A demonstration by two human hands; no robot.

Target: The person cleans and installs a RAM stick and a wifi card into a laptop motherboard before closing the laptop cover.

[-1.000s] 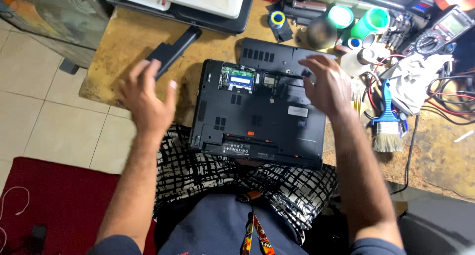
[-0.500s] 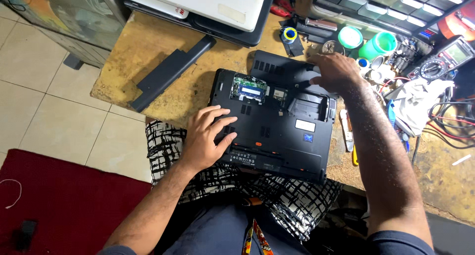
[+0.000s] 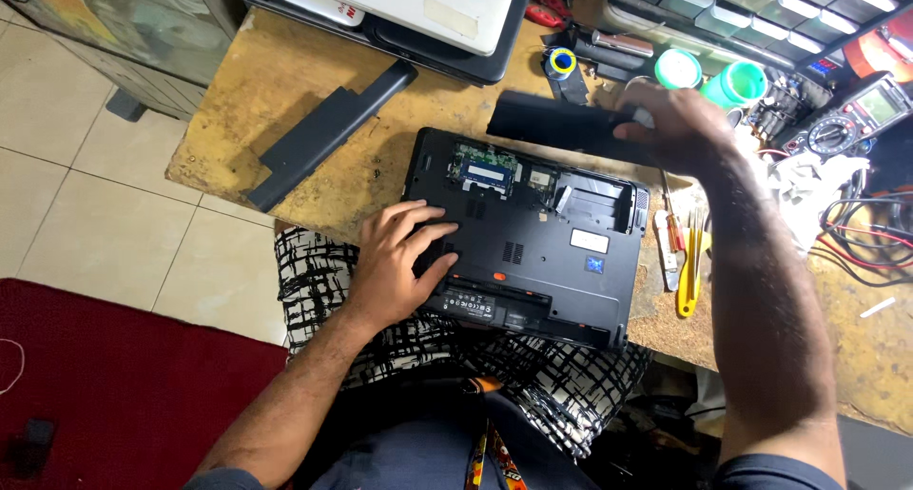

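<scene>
**Black cover panel lifted clear of an upturned laptop**

Black plastic fills the middle of the view: a laptop (image 3: 533,243) lies underside up at the near edge of a worn yellowish table (image 3: 276,90), partly resting on the person's lap. Its upper compartment is open, showing a green memory board (image 3: 483,171). The left hand (image 3: 399,262) lies flat on the laptop's lower left part, fingers spread, gripping nothing. The right hand (image 3: 675,124) is clenched around one end of a long black cover panel (image 3: 561,127), held just beyond the laptop's far edge. A long black battery (image 3: 328,133) lies apart to the left. A yellow-handled tool (image 3: 691,271) sits just right of the laptop.
</scene>
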